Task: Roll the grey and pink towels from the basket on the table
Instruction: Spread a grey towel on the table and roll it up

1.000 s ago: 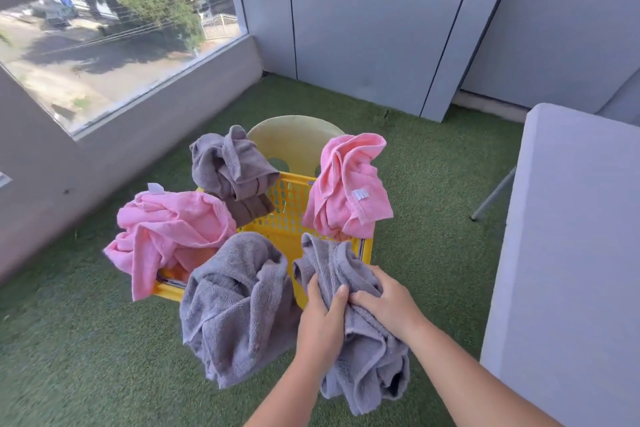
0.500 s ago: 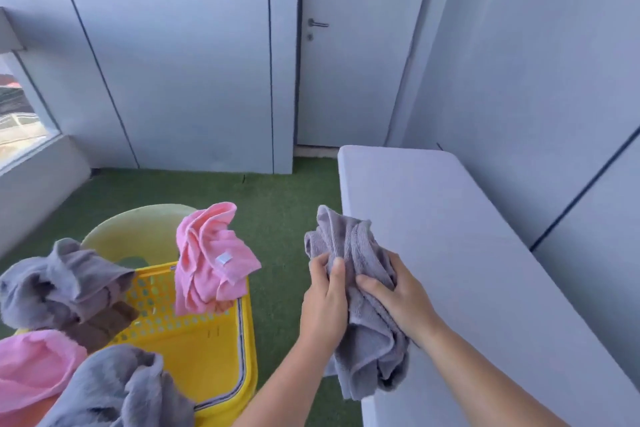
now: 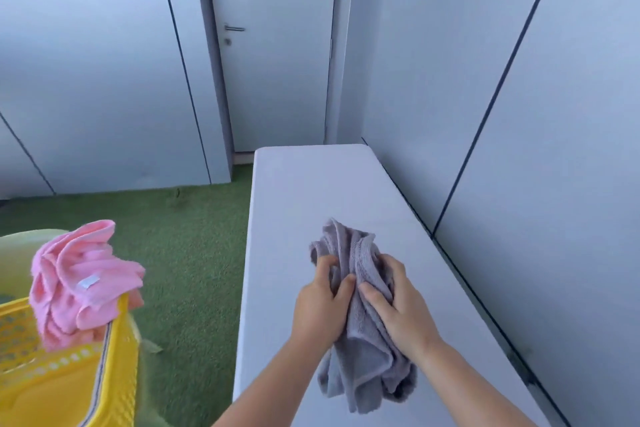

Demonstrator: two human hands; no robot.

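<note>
A crumpled grey towel (image 3: 360, 357) hangs bunched above the white table (image 3: 311, 191). My left hand (image 3: 320, 305) grips its left side and my right hand (image 3: 398, 308) grips its right side, fingers curled into the cloth. The towel's lower end dangles just over the table top near the front. At the far left a pink towel (image 3: 81, 284) is draped over the rim of the yellow basket (image 3: 114, 357).
The table runs along the grey panelled wall on the right. Green artificial grass (image 3: 194, 253) covers the floor between basket and table. A closed door with a handle (image 3: 234, 28) stands behind the table's far end. A pale chair edge (image 3: 20, 239) shows behind the basket.
Both hands have carried the grey towel from the basket rightwards to over the table. My view has swung right, so most of the basket and its other towels have left the frame.
</note>
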